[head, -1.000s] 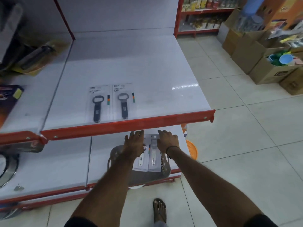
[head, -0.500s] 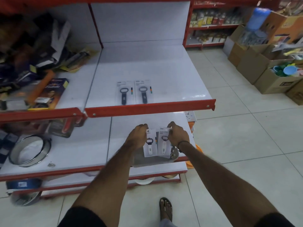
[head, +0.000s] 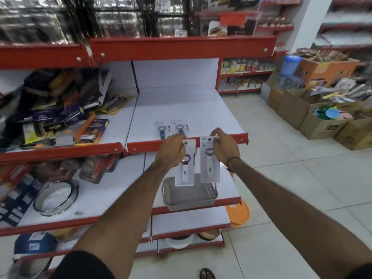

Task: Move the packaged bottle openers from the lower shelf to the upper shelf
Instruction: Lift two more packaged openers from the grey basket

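**Two carded openers lifted to upper-shelf height**

Since a second ago, two packaged bottle openers have been raised out of the grey basket [head: 189,195] on the lower shelf [head: 227,190] and are now held in front of the red lip of the upper shelf [head: 231,125]. The left hand [head: 171,153] is clenched on the top of the left card [head: 185,164]; the right hand [head: 224,147] is grasping the top of the right card [head: 210,160]. Both cards hang upright, side by side, not yet set down.

Two dark-handled openers [head: 171,127] already lie on the upper shelf at 12 o'clock from the hands, so placement beside them is judged the step in hand. The basket, at 6 o'clock below the cards, appears emptied, though its near interior is partly hidden.
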A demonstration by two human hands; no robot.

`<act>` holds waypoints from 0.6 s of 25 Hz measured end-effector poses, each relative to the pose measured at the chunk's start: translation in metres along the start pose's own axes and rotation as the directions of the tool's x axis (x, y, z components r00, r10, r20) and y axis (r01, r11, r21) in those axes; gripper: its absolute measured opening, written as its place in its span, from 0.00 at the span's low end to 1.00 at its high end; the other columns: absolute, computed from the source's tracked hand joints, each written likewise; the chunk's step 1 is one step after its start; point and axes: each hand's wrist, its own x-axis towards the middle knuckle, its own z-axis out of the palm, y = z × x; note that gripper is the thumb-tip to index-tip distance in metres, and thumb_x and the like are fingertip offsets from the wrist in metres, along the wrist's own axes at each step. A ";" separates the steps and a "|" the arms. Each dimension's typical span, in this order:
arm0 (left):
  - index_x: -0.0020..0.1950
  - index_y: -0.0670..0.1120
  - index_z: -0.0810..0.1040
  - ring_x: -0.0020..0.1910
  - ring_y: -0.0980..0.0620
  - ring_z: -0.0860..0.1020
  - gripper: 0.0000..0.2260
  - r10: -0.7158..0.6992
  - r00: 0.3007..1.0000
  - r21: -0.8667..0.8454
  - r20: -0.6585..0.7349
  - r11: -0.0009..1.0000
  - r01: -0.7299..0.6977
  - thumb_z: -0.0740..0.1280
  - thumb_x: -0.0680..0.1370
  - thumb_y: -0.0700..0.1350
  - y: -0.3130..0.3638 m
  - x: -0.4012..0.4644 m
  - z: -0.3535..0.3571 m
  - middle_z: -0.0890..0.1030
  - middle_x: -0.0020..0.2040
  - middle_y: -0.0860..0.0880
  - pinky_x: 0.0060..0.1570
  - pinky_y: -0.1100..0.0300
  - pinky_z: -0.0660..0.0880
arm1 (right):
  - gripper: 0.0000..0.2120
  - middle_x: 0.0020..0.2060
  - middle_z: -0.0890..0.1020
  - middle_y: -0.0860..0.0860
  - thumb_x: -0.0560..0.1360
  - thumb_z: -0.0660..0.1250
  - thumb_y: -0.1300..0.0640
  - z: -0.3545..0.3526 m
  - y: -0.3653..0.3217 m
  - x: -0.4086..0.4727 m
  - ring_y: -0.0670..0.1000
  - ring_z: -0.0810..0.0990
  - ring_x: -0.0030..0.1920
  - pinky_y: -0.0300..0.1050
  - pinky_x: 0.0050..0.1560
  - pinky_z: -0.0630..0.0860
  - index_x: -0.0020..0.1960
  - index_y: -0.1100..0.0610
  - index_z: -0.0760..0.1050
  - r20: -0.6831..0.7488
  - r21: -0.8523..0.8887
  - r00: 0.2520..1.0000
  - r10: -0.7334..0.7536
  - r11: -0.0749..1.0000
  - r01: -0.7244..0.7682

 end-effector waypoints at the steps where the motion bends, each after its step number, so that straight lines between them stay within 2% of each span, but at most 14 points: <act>1: 0.55 0.39 0.80 0.52 0.39 0.81 0.14 0.004 0.999 -0.031 -0.033 1.000 -0.006 0.58 0.75 0.34 0.008 0.012 -0.008 0.84 0.53 0.39 0.51 0.52 0.76 | 0.10 0.45 0.83 0.56 0.77 0.55 0.61 -0.013 -0.006 0.010 0.58 0.80 0.41 0.49 0.37 0.76 0.53 0.53 0.73 -0.013 0.023 1.000 0.012 1.000 -0.012; 4: 0.55 0.37 0.79 0.53 0.40 0.80 0.13 -0.012 0.995 -0.093 -0.098 0.996 0.003 0.57 0.76 0.32 0.026 0.051 -0.023 0.83 0.53 0.38 0.51 0.54 0.74 | 0.12 0.46 0.83 0.56 0.76 0.54 0.60 -0.045 -0.016 0.041 0.61 0.80 0.44 0.52 0.43 0.79 0.51 0.50 0.74 -0.053 0.056 0.997 0.057 0.997 -0.054; 8: 0.60 0.36 0.78 0.58 0.40 0.78 0.15 -0.051 0.985 -0.148 -0.162 0.989 0.027 0.56 0.78 0.31 0.029 0.099 -0.022 0.80 0.58 0.37 0.58 0.51 0.74 | 0.12 0.49 0.83 0.56 0.76 0.54 0.60 -0.059 -0.013 0.088 0.61 0.80 0.47 0.50 0.46 0.78 0.51 0.51 0.75 -0.060 0.091 0.994 0.088 0.992 -0.082; 10: 0.61 0.36 0.78 0.58 0.41 0.78 0.14 -0.079 0.979 -0.174 -0.186 0.984 0.046 0.57 0.79 0.31 0.023 0.124 -0.016 0.80 0.59 0.37 0.55 0.55 0.75 | 0.11 0.46 0.82 0.55 0.76 0.55 0.60 -0.059 -0.009 0.115 0.60 0.80 0.45 0.49 0.43 0.77 0.50 0.51 0.74 -0.063 0.126 0.993 0.095 0.988 -0.087; 13: 0.59 0.37 0.78 0.56 0.41 0.78 0.15 -0.158 0.969 -0.229 -0.191 0.967 0.113 0.56 0.79 0.31 0.009 0.166 -0.004 0.80 0.57 0.36 0.50 0.58 0.71 | 0.11 0.37 0.79 0.49 0.75 0.55 0.59 -0.052 -0.002 0.157 0.55 0.78 0.37 0.43 0.33 0.71 0.47 0.47 0.73 -0.055 0.172 0.993 0.104 0.981 -0.093; 15: 0.58 0.38 0.79 0.56 0.40 0.78 0.15 -0.243 0.957 -0.271 -0.158 0.943 0.195 0.55 0.78 0.32 -0.001 0.191 0.006 0.80 0.56 0.36 0.49 0.59 0.70 | 0.11 0.37 0.79 0.48 0.75 0.54 0.59 -0.044 0.003 0.182 0.51 0.76 0.34 0.41 0.31 0.67 0.47 0.47 0.73 -0.031 0.179 0.992 0.124 0.977 -0.117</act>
